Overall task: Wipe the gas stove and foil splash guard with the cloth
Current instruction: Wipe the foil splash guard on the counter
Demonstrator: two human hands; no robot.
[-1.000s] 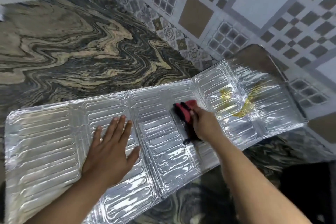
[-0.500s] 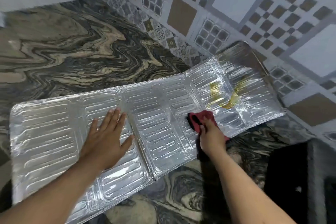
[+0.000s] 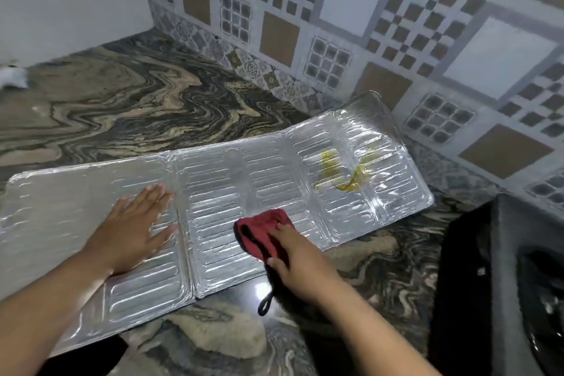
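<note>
Foil splash guard [image 3: 274, 186]: flat on the marbled counter [image 3: 122, 107], unfolded, right end tipped up against the tiled wall [image 3: 396, 40].

Nearest: right hand [image 3: 300, 256] on the red cloth [image 3: 259, 230], fingers laid over it and pressing it down at the guard's near edge, middle-right panel. Looks more like a flat press than a closed grip; thumb side hidden, so cannot tell if any pinch underneath. Black hanging loop [image 3: 265, 304] of the cloth trailing off the foil onto the counter.

Left hand [image 3: 134, 223] flat, fingers straight and together, palm down on the left-centre panel. Holding nothing, just pinning the sheet.

Further out: yellow oily smear [image 3: 341, 174] on the right panel, well apart from the cloth, untouched. Main visible dirt. Panels near the hands look shiny, no obvious residue, though glare makes that hard to confirm.

Right edge: dark gas stove [image 3: 503, 284], only partly in frame, no cloth on it. Cleanliness not readable from here.

Progress estimate: early to mid. Guard partly covered at best, stain pending, stove likely not started.

Next: slide cloth right and away onto the smear. Risk: thin foil creasing or skating under pressure, so left hand pin matters.
</note>
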